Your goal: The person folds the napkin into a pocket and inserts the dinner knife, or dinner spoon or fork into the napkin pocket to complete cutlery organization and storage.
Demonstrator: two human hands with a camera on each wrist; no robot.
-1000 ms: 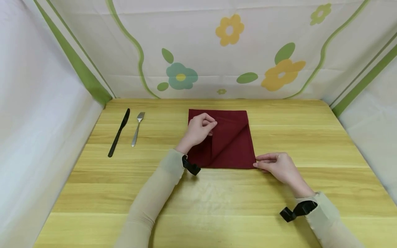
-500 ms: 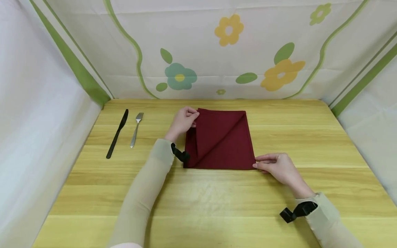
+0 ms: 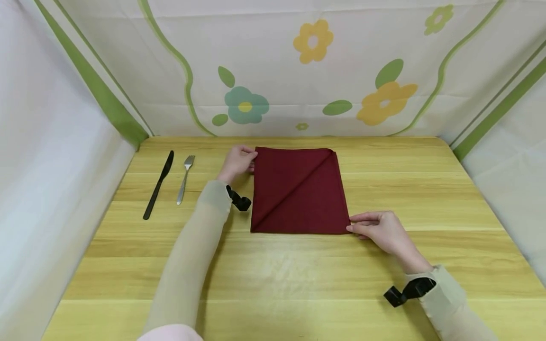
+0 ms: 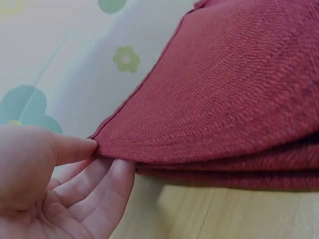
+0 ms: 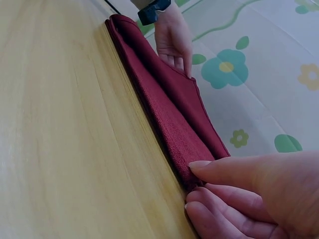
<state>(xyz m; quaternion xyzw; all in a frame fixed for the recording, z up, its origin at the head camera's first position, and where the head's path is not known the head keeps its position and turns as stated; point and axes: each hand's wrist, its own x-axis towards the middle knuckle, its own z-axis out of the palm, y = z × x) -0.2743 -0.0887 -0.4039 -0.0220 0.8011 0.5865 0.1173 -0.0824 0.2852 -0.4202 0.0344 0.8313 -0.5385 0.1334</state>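
Observation:
A dark red cloth napkin (image 3: 311, 199), folded into a square, lies on the wooden table, with a diagonal fold edge running from its near left corner to its far right corner. My left hand (image 3: 237, 163) pinches the far left corner of the top flap between thumb and fingers. In the left wrist view that corner of the napkin (image 4: 209, 99) is raised above the layers beneath. At the near right corner, my right hand (image 3: 381, 230) pinches the stacked layers; the right wrist view shows the thumb on top of the napkin (image 5: 164, 109) and fingers beneath.
Left of the napkin lie a black knife (image 3: 159, 184) and a silver fork (image 3: 185, 180), side by side on the table (image 3: 294, 284). A white curtain (image 3: 273, 71) with printed flowers stands behind the table's far edge, and white cloth hangs on both sides.
My left hand has drawn the top flap's corner leftward from the napkin's middle to its far left corner, flattening the flap over the left half. My right hand has stayed at its corner.

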